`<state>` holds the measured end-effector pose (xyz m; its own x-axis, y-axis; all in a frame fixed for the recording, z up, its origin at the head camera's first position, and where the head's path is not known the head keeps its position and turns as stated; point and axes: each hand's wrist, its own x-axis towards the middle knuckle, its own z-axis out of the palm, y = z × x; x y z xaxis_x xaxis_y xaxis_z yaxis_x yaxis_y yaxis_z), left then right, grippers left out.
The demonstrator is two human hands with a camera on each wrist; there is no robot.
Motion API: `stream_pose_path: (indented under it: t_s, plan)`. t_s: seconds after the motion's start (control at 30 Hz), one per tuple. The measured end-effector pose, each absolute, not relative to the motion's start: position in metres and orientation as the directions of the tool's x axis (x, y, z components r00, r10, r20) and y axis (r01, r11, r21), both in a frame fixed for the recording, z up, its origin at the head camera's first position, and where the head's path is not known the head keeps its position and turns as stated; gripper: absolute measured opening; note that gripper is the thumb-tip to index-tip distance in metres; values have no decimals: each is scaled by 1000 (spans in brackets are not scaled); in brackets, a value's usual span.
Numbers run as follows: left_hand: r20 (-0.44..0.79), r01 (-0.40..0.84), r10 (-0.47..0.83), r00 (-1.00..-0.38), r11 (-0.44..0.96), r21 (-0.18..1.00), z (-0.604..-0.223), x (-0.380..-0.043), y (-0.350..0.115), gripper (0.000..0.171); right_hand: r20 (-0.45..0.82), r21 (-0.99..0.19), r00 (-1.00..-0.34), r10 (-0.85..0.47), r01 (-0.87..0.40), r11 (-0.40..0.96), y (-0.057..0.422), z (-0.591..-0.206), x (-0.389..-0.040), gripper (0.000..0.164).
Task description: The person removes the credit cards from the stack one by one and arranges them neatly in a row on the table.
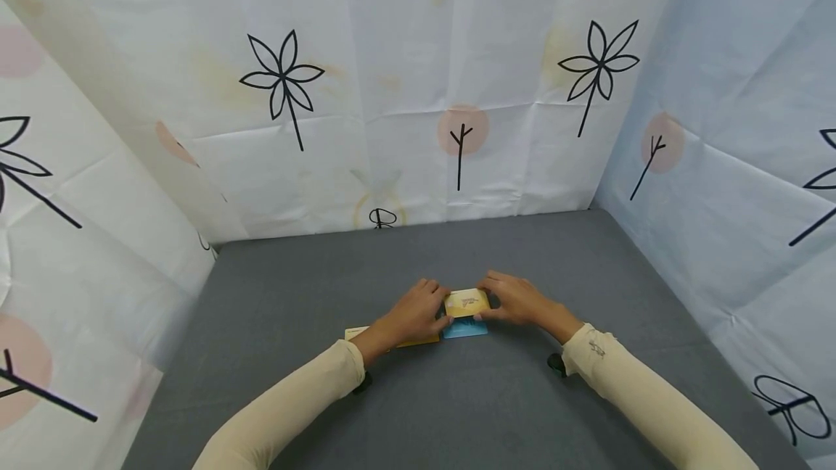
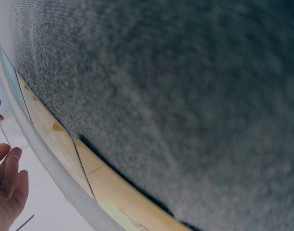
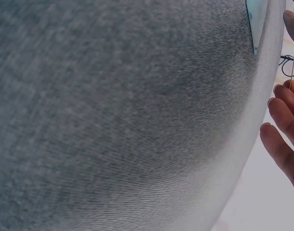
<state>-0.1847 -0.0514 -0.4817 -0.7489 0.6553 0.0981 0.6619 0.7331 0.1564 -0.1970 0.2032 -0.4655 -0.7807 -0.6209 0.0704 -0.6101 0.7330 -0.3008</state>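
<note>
Both hands hold a yellow card between them, raised off the table. My left hand pinches its left edge, and in the left wrist view the fingers meet on the thin card. From the other side my right hand grips the right edge with thumb and fingers; the right wrist view shows the card edge-on beside the fingers. A light blue card lies below, partly covered by the held card. Two yellow cards lie beside it, largely hidden by the left forearm in the head view.
The cards lie on a grey cloth-covered table. White patterned sheets with line-drawn flowers enclose its back and sides. Dark wrist-worn devices show under the cream sleeves.
</note>
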Motion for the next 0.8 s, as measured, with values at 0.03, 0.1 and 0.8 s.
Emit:
stream_pose_path:
  t_s: [0.03,0.1,0.8]
  plan:
    - [97,662,655,-749,732,162,-482,-184,-51,52,69,-303,-782,-620,-608,734,204,-466,-197,53]
    - [91,659,655,-751,732,170,-481,-184,-49,52,69,-306,-783,-618,-606,734,206,-467,-196,53]
    - [138,684,671,-729,721,110,-490,-183,-38,51,63,-304,-796,-602,-589,748,216,-467,-189,52]
